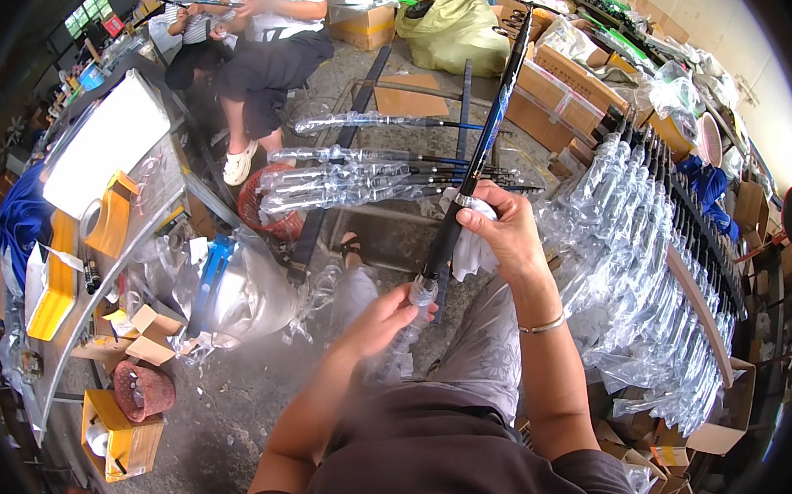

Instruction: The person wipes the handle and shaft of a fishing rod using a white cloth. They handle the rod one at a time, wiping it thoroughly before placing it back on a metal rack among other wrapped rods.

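Dark brown cloth of the wearer's short-sleeved shirt (463,477) fills the bottom edge, nearest the camera. Beyond it, a long, slender black rod with blue decoration (484,146) stands tilted between the two bare hands, its upper end leaning away and to the right. The right hand (506,229) is closed on the rod just below mid-length, thumb and fingers pressing at a shiny silver collar (463,200), with a crumpled white cloth (475,250) bunched under the palm. The left hand (383,322) is lower, fingers wrapped around a clear, crinkled plastic sleeve (422,293) right at the rod's bottom end; how far the rod enters the sleeve cannot be told.

Small pale markings run along the rod's upper section, too fine to read.

Its surface is glossy black with bright blue streaks above the collar, and plain matte black below it. Well beyond the left hand, similar dark rods in clear plastic wrapping (336,188) lie across dark rails (309,241).
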The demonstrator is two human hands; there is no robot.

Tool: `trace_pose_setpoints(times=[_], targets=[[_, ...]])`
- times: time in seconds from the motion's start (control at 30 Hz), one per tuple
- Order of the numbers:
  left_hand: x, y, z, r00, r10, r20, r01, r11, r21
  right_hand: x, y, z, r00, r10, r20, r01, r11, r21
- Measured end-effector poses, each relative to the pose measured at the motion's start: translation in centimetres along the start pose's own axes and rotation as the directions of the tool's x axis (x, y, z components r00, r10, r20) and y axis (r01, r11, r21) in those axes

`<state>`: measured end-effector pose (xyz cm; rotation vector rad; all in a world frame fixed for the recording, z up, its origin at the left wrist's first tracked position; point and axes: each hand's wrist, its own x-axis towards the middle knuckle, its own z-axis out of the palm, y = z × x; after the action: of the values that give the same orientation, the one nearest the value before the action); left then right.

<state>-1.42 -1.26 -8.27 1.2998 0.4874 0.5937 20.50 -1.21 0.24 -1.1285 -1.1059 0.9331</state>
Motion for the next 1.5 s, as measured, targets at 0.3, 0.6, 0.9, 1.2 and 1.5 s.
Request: trace_pose_setpoints(times=[0.3,0.6,0.9,1.2,1.5], targets=[[-0.4,0.7,0.7,0.990,0.032,-0.139,0.022,0.927,0.375,-0.2,0.0,-0.3,0.996,-0.088,-0.017,0.088,0.996,-0.006],[0.0,0.4,1.4,0.947,0.147,-0.285,0.043,0.823,0.566,-0.4,-0.1,-0.4,0.996,-0.089,-0.028,0.088,0.996,-0.019],[0.3,-0.3,0.7,0.987,0.095,-0.129,-0.010,0.840,0.542,-0.5,-0.4,-0.1,0.998,0.030,-0.055,-0.032,0.999,-0.030],[-0.1,-1.0,-0.2,0.997,-0.059,-0.045,0.064,0.991,0.118,-0.5,-0.3,-0.6,0.999,-0.029,-0.035,0.031,0.998,0.048],[-0.2,0.0,0.8,0.976,0.067,-0.206,0.016,0.925,0.380,-0.7,-0.4,-1.0,0.997,-0.056,-0.058,0.057,0.998,0.022]])
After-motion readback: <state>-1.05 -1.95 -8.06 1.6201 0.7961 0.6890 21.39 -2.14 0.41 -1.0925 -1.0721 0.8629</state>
